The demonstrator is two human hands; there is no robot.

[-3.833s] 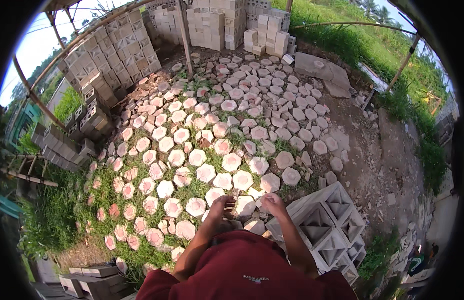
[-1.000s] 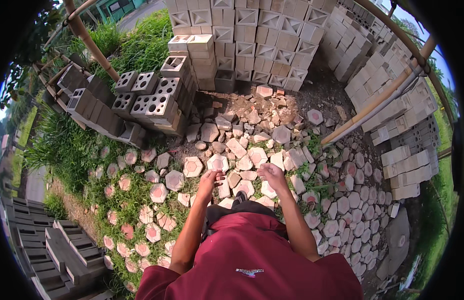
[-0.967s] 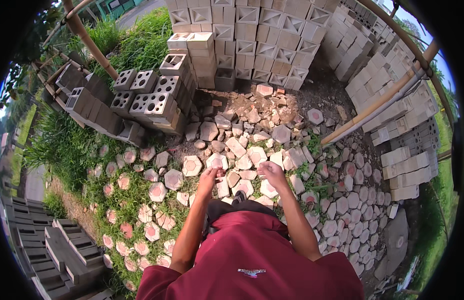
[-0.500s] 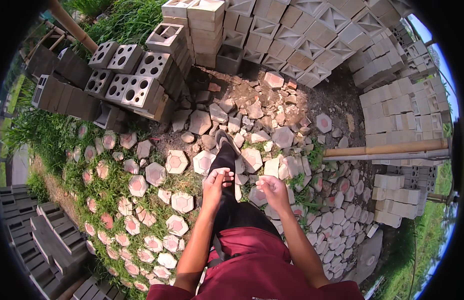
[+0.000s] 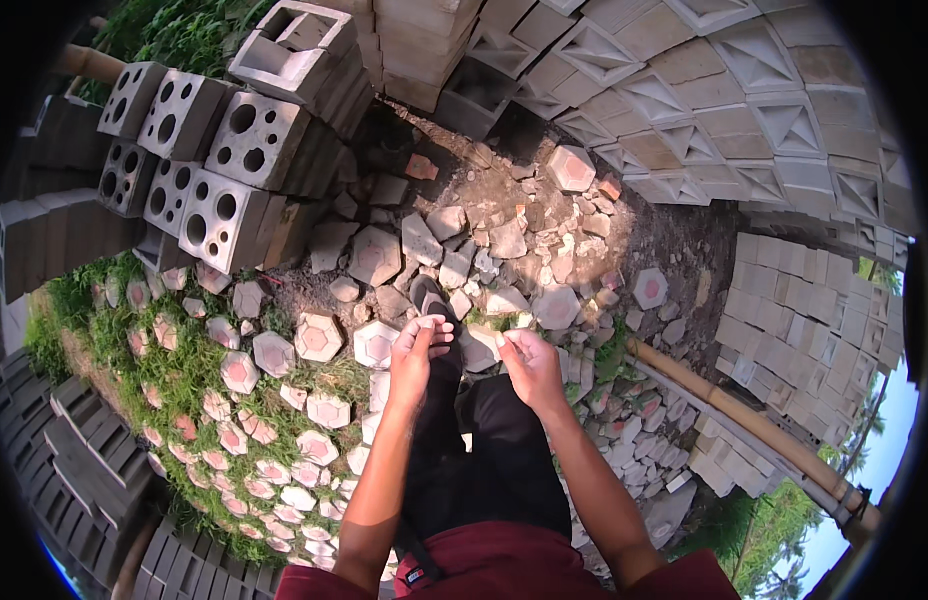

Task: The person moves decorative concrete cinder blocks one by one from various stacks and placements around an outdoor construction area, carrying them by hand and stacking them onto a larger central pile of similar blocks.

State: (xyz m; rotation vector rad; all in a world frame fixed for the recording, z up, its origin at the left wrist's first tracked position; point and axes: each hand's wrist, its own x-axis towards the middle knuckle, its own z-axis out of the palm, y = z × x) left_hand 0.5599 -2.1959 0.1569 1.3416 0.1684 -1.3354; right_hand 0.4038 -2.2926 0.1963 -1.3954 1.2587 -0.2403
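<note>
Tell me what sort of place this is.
Probably an outdoor storage yard for building blocks: grey blocks with round holes stand stacked at left, patterned blocks form a tall stack at upper right, and hexagonal pavers lie spread underfoot.

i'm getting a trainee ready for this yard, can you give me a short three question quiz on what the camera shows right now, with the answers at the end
1. True or false: a gap shows between the left hand and the right hand.

2. Multiple choice: most of the pavers set in the grass are
a) round
b) hexagonal
c) triangular

3. Fill the gap: the grey blocks at the upper left of the picture have ___ holes in their faces.

Key: 1. True. 2. b. 3. Round.
</note>
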